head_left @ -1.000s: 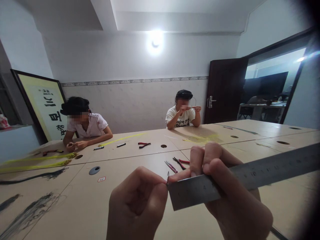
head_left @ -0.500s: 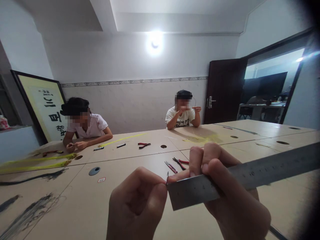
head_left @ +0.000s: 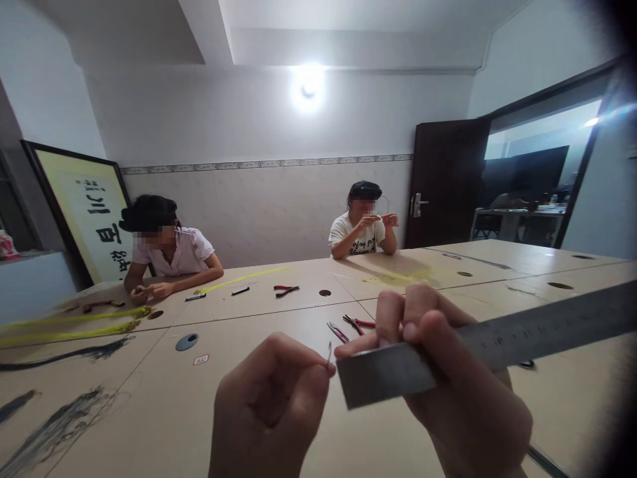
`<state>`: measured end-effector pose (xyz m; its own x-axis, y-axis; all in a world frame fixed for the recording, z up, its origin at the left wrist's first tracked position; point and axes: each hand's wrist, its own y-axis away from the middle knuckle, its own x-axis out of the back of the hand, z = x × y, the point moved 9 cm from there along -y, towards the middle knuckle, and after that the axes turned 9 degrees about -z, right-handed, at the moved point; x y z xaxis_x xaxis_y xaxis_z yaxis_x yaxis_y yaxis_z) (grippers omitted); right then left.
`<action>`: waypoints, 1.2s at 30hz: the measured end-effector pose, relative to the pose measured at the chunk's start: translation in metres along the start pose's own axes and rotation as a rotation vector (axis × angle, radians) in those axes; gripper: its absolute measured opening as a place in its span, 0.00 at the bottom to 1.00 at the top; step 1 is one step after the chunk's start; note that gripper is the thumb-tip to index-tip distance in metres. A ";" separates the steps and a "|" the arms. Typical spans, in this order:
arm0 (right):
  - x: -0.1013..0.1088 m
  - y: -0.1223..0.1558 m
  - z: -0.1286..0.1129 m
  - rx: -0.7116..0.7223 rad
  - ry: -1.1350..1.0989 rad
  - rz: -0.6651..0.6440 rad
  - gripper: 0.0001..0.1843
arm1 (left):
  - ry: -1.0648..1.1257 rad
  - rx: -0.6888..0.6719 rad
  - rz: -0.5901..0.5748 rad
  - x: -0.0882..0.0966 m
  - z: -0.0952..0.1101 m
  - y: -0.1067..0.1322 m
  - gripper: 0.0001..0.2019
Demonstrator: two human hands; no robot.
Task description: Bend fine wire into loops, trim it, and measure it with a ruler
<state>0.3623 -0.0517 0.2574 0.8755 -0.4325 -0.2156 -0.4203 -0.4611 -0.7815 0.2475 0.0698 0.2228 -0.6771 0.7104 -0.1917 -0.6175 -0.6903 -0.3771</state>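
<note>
Between the thumb and forefinger of my left hand (head_left: 276,398), a short thin wire end (head_left: 329,354) is pinched and points upward. My right hand (head_left: 448,378) grips a steel ruler (head_left: 385,375), tilted so that its far part rises to the right edge of the view. The ruler's square left end is just beside my left fingertips, with a narrow gap between it and the wire. My right forefinger stretches along behind the ruler's top edge. The rest of the wire is hidden by my left fingers.
Pliers (head_left: 355,324) and small snips (head_left: 338,332) lie on the table (head_left: 189,411) beyond my hands. Dark wire bundles (head_left: 60,431) and yellow strands (head_left: 114,318) are at the left. Two people sit across, one at the left (head_left: 169,255), one farther right (head_left: 361,232).
A small gap has opened between the ruler's end and my left fingertips, which touched or nearly touched before. The ruler has tipped slightly, and the wire end stands a bit left of where it was.
</note>
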 end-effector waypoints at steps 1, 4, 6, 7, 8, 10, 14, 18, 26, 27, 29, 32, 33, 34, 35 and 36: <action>0.011 -0.003 0.001 -0.011 0.048 0.049 0.18 | 0.011 -0.016 -0.014 0.004 0.000 -0.003 0.07; 0.053 -0.014 0.014 -0.177 0.302 0.195 0.25 | 0.049 -0.134 -0.064 0.018 0.010 -0.011 0.08; 0.076 -0.017 0.036 -0.375 0.473 0.177 0.26 | 0.082 -0.233 -0.074 0.027 0.020 -0.014 0.09; 0.086 -0.014 0.051 -0.501 0.568 0.137 0.25 | 0.099 -0.268 -0.069 0.031 0.024 -0.015 0.10; 0.094 -0.007 0.068 -0.633 0.665 0.085 0.23 | 0.117 -0.292 -0.061 0.034 0.027 -0.017 0.10; 0.107 0.019 0.101 -0.866 0.851 -0.019 0.19 | 0.150 -0.318 -0.066 0.034 0.030 -0.020 0.10; 0.116 0.087 0.154 -1.194 1.135 -0.247 0.12 | 0.120 -0.342 -0.170 0.020 0.027 -0.032 0.08; 0.112 0.130 0.177 -1.265 1.367 -0.393 0.12 | 0.048 -0.296 -0.245 0.007 0.006 -0.049 0.08; 0.088 0.117 0.154 -1.073 1.470 -0.411 0.10 | -0.205 -0.274 -0.277 -0.009 -0.042 -0.075 0.13; 0.083 0.103 0.144 -0.995 1.444 -0.372 0.10 | -0.253 -0.293 -0.276 -0.011 -0.045 -0.074 0.13; 0.071 0.073 0.119 -0.803 1.352 -0.262 0.10 | -0.357 -0.344 -0.277 -0.017 -0.047 -0.070 0.13; 0.051 0.038 0.082 -0.542 1.148 -0.109 0.14 | -0.507 -0.461 -0.273 -0.025 -0.043 -0.057 0.13; 0.045 0.030 0.074 -0.482 1.085 -0.078 0.15 | -0.549 -0.509 -0.274 -0.028 -0.040 -0.052 0.13; 0.039 0.025 0.067 -0.432 1.034 -0.056 0.16 | -0.586 -0.558 -0.277 -0.030 -0.036 -0.047 0.13; 0.035 0.022 0.063 -0.390 0.994 -0.038 0.16 | -0.618 -0.606 -0.284 -0.033 -0.034 -0.042 0.12; 0.031 0.020 0.059 -0.354 0.966 -0.021 0.15 | -0.645 -0.650 -0.293 -0.035 -0.031 -0.038 0.12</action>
<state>0.3952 -0.0285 0.2001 0.3838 -0.7882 0.4810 -0.5906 -0.6100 -0.5283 0.3075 0.0753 0.2158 -0.7406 0.4968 0.4524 -0.5863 -0.1488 -0.7963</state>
